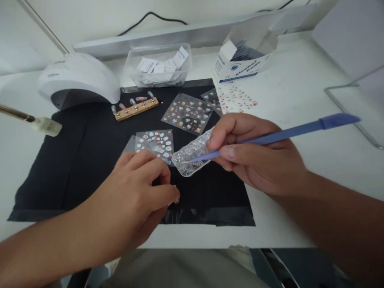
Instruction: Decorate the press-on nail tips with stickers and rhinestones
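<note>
My right hand (255,152) grips a slim blue nail-art brush (279,134), its fingers closed round the shaft. The brush's fine tip points down to the left over a clear compartment case (186,170) of small rhinestones. Part of this case lies hidden behind my right fingers. To its left, my left hand (142,192) is closed, thumb and fingers pinched together above the black mat (207,196). Something small shows at those fingertips, too little of it to name. Just beyond the left hand lies a sticker sheet (162,138) with white oval shapes.
A wooden stand (136,110) bears several decorated nail tips. Clear sticker sheets (188,112) lie behind the case. At the back are a white nail lamp (78,78), a plastic tub (157,80) of packets and an alcohol pad box (237,68). A bottle-like object (46,126) juts in from the left.
</note>
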`<state>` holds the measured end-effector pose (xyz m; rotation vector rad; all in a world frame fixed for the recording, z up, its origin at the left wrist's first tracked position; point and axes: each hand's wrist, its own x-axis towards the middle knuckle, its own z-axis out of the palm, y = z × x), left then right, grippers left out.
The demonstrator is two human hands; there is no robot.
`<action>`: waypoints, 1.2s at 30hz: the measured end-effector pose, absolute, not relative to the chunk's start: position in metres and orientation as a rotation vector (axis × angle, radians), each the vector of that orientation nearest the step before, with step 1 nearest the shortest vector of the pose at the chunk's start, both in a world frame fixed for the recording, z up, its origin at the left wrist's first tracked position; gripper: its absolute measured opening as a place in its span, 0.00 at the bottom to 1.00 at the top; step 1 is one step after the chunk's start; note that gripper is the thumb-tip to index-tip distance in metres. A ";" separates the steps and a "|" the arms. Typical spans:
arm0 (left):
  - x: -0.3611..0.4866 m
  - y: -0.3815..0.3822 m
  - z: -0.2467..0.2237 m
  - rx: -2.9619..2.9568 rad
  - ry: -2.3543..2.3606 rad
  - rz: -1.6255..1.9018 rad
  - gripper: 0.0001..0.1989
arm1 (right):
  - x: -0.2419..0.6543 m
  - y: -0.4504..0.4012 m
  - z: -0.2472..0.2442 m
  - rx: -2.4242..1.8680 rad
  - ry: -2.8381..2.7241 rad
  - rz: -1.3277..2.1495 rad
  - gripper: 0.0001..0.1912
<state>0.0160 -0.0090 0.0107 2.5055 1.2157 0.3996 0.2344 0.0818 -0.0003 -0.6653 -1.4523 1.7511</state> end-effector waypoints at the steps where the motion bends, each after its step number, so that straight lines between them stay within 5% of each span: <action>1: 0.016 -0.009 0.011 2.497 1.218 0.397 0.14 | 0.234 0.082 0.000 -0.661 -1.448 1.753 0.06; 17: 0.019 -0.009 0.013 2.482 1.182 0.379 0.13 | 0.237 0.084 -0.004 -0.656 -1.437 1.735 0.04; 24: -0.026 0.021 0.021 2.383 1.590 0.859 0.05 | 0.243 0.089 -0.008 -0.540 -1.352 1.616 0.03; 31: -0.023 0.053 -0.016 2.375 1.582 0.471 0.27 | 0.244 0.091 -0.013 -0.628 -1.379 1.544 0.03; 36: -0.016 0.053 -0.019 2.289 1.615 0.465 0.31 | 0.245 0.089 -0.016 -0.632 -1.414 1.492 0.03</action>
